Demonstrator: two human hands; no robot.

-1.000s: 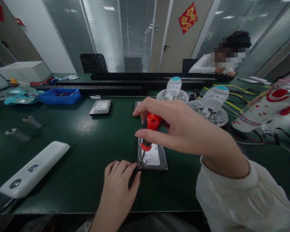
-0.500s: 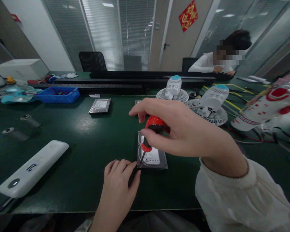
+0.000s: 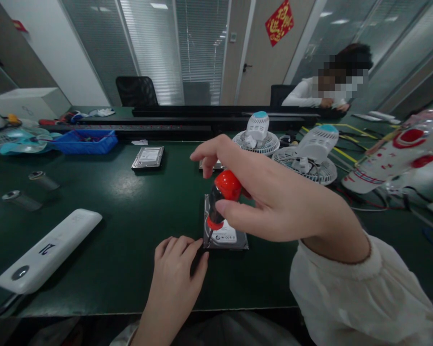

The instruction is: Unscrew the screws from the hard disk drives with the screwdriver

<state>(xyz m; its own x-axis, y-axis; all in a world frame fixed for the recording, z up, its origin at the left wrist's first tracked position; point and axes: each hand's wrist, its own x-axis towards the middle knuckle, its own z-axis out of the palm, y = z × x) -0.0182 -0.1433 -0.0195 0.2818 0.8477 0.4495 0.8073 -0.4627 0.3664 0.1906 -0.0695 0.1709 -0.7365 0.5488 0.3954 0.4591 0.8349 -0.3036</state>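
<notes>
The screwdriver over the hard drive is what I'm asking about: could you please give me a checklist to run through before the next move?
1. Screwdriver held: ok, its handle is gripped in the right hand.
2. Tip placed: ok, it points down at the near left corner of the hard drive.
3. Tip seated in a screw: cannot tell, too small to see.
4. Screwdriver upright: not ok, it appears to lean to the right.
5. Drive lying flat: ok, on the green table.
6. Drive held firmly: cannot tell; the left hand is at that same corner, but its pressure does not show.
</notes>
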